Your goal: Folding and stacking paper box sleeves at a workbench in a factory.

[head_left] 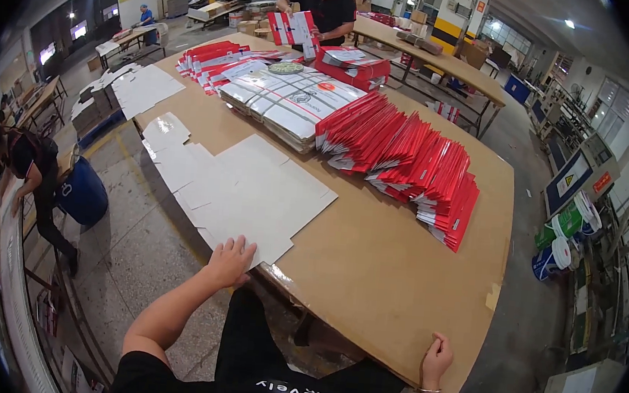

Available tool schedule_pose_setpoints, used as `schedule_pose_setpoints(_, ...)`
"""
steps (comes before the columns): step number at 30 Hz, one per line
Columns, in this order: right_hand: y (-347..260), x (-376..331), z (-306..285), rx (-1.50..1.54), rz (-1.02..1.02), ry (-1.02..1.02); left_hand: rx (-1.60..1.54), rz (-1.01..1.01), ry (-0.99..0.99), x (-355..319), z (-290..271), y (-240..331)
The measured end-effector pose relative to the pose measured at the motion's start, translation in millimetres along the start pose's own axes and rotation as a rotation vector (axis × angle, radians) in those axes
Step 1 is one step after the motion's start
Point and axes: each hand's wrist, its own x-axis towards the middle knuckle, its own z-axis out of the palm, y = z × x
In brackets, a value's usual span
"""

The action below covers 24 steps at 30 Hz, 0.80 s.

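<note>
- One thumb, on my left hand (228,265), is mostly hiding at the edge of a white cardboard sheet (255,191); I cannot tell whether it is gripping underneath.
- Left fingers are spreading slightly, lying over the sheet's near end.
- Right hand (436,358) is hovering or resting near the near right corner of the brown table (397,278), contact unclear; fingers are curling loosely, palm hiding, closure uncertain.
- Sheet is lying along the table's left edge, partly overhanging; its long axis is running from far left to near right, a narrower end pointing far left.
- Beyond it, a white printed stack (285,104) is sitting, red folded pieces (408,156) fanning rightward.
- Upper edge is cutting off a co-worker (329,11).
</note>
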Motion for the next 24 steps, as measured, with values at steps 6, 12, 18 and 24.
schedule_pose_setpoints(6,-7,-9,-4,0.040,0.253,-0.139,-0.033,0.221,0.484,6,-88,22)
schedule_pose_setpoints(12,-194,-26,25,0.048,-0.344,-0.025,-0.229,0.863,0.738,-10,-102,177)
schedule_pose_setpoints(18,-82,-66,1,0.033,-0.231,-0.309,-0.438,1.050,0.165,-23,-49,258)
schedule_pose_setpoints(24,-17,-83,-77,-0.046,-0.138,-0.269,-0.416,0.983,0.124,10,7,230)
